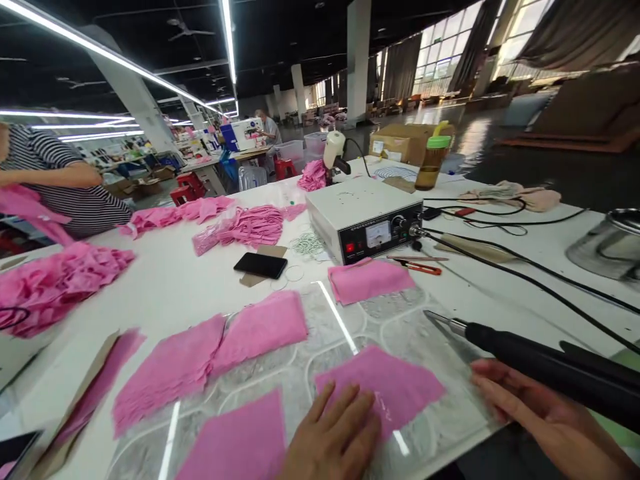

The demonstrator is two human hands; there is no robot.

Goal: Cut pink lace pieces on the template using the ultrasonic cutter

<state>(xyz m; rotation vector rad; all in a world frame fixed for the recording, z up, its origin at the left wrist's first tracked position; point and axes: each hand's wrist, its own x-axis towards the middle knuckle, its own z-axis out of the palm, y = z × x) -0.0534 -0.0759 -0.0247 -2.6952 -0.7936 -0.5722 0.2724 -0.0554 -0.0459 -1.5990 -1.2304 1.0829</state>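
My left hand (337, 430) lies flat on a pink fabric piece (395, 387), fingers stretched out. My right hand (545, 413) is at the right edge of the clear mat (425, 453), holding a black ultrasonic cutter (530, 353). The cutter's handle lies across the hand, its fingers partly hidden below. Its thin blade points left, above the mat and apart from the fabric. Another pink piece (235, 440) lies left of my left hand. Beyond it are two stacks of pink pieces (170, 363) side by side. A smaller folded pink stack (370, 279) sits farther back.
A white control box (365, 210) with a dial stands behind the mat, black cables running right. Near it are an orange-handled knife (423, 268), a phone (261, 265) and a bottle (434, 163). Pink fabric heaps (60, 280) lie left, beside a person in stripes (65, 173). A glass jar (607, 247) stands right.
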